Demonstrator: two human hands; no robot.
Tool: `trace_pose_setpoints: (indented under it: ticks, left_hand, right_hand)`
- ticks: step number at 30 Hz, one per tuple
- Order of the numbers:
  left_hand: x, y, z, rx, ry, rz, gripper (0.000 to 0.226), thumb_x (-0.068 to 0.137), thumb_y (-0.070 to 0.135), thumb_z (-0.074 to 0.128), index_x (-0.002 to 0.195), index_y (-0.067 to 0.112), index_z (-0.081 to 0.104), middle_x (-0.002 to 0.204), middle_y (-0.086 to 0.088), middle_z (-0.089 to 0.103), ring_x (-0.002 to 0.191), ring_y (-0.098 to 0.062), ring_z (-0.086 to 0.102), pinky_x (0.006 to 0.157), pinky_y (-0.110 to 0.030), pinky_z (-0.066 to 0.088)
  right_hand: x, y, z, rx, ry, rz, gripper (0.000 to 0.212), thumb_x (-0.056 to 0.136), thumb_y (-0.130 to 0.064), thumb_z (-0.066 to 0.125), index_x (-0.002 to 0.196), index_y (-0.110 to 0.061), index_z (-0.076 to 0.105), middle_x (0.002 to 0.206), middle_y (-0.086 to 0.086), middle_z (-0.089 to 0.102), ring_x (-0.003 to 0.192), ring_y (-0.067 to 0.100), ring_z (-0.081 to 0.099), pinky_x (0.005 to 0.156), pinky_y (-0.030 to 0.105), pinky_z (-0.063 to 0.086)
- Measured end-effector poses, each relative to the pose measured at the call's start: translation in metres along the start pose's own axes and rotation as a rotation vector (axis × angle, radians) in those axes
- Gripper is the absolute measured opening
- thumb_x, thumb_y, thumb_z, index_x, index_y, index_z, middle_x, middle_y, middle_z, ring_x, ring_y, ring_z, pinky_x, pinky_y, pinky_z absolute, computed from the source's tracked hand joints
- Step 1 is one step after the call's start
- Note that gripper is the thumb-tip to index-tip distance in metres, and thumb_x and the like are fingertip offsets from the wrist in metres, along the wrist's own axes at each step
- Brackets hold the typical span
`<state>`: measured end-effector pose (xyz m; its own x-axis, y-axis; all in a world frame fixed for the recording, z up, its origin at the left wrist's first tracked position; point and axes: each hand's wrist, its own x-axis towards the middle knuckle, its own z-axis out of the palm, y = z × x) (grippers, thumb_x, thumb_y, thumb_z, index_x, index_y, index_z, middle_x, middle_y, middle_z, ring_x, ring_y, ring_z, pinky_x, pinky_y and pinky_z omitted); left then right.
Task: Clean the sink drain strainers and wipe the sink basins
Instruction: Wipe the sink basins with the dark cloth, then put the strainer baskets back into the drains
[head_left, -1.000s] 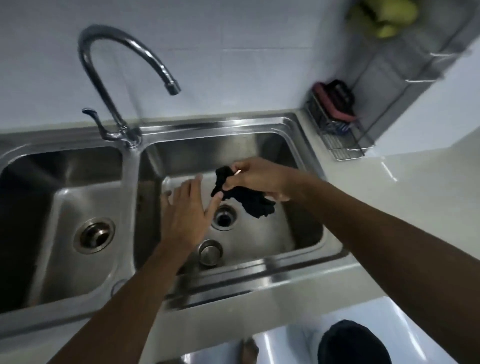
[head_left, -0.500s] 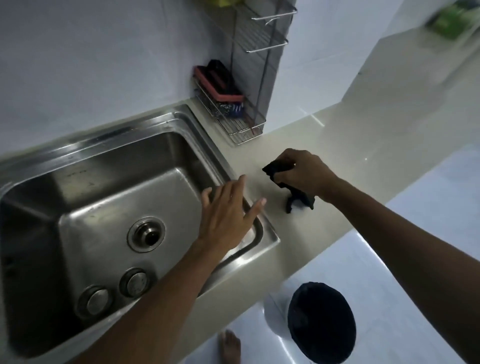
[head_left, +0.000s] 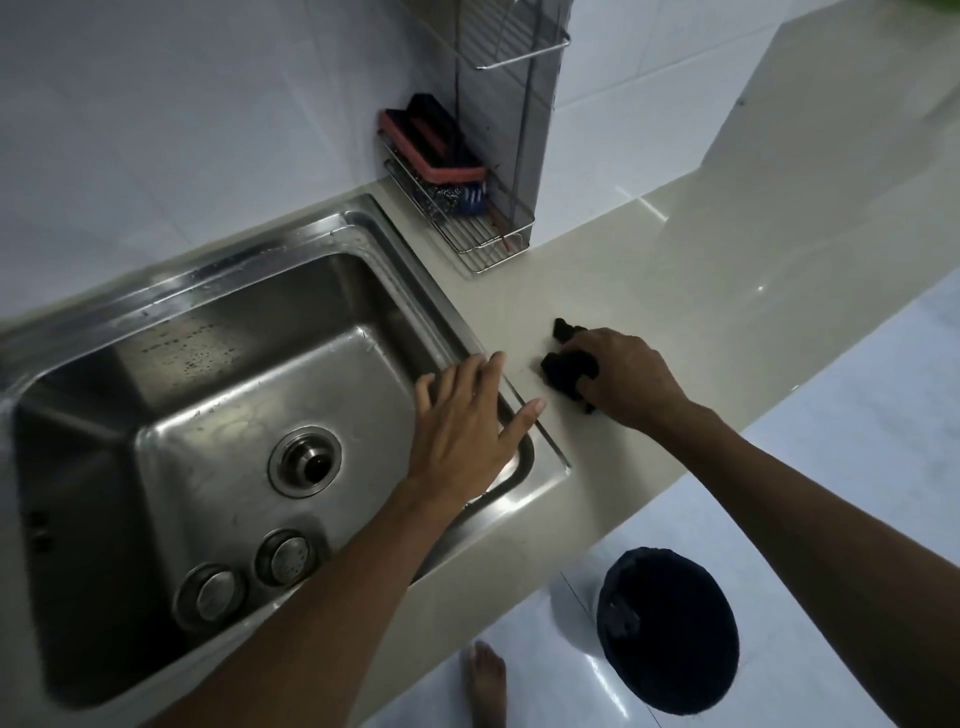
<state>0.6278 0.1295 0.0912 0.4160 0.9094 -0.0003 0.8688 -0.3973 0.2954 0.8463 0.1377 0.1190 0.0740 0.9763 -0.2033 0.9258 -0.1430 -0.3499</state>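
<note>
A stainless sink basin (head_left: 218, 332) fills the left of the view, its open drain (head_left: 305, 461) in the floor. Two round metal strainers (head_left: 284, 557) (head_left: 210, 596) lie in the basin's near corner. My left hand (head_left: 465, 431) hovers flat with fingers spread over the basin's right rim. My right hand (head_left: 621, 382) presses a crumpled black cloth (head_left: 566, 371) onto the beige countertop (head_left: 675, 312) just right of the sink; part of the cloth is hidden under the hand.
A wire rack (head_left: 478, 234) with a red-and-black sponge (head_left: 431, 143) stands against the wall behind the sink's right corner. On the white floor below sits a dark round bin (head_left: 667, 629), next to a bare foot (head_left: 488, 680).
The view swung right, away from the tap and left basin. My right hand carried the black cloth out of the basin and lowered it onto the countertop; my left hand followed to the basin's right rim.
</note>
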Motion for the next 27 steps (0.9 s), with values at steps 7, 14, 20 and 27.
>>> trace_pose_setpoints:
  ticks: [7,14,20,27]
  left_hand:
    - [0.0,-0.004,0.007,0.014,-0.011,0.016,0.084,0.097,0.078,0.017,0.16,0.024,0.033,0.162,-0.001,0.042,0.147,-0.021,0.04,0.12,-0.048,0.024]
    - [-0.012,-0.038,-0.007,0.032,-0.006,-0.013,0.082,0.097,0.077,0.032,0.161,0.025,0.032,0.163,-0.004,0.039,0.147,-0.024,0.04,0.12,-0.051,0.025]
    - [-0.062,-0.129,-0.034,0.121,0.042,-0.109,0.081,0.093,0.077,0.034,0.148,0.02,0.053,0.147,-0.007,0.057,0.133,-0.027,0.055,0.113,-0.053,0.033]
    - [-0.154,-0.232,-0.025,0.183,-0.118,-0.267,0.087,0.087,0.08,0.046,0.153,0.023,0.045,0.157,-0.01,0.046,0.144,-0.03,0.043,0.121,-0.057,0.021]
  right_hand:
    - [-0.004,-0.004,-0.002,-0.05,-0.023,-0.005,0.045,0.087,-0.011,0.062,0.131,-0.021,0.062,0.138,0.003,0.06,0.116,0.032,0.06,0.079,0.031,0.044]
    - [-0.019,-0.045,-0.012,-0.406,0.022,-0.036,0.061,0.09,-0.033,0.064,0.147,-0.03,0.043,0.161,0.005,0.034,0.14,0.044,0.039,0.109,0.056,0.037]
    - [-0.014,-0.134,0.013,-0.357,-0.08,-0.33,0.071,0.092,-0.051,0.063,0.152,-0.031,0.03,0.163,0.005,0.028,0.149,0.04,0.027,0.118,0.055,0.03]
    - [-0.011,-0.237,0.116,-0.391,-0.25,-0.592,0.076,0.088,-0.046,0.069,0.152,-0.029,0.03,0.159,0.004,0.035,0.142,0.035,0.037,0.115,0.049,0.034]
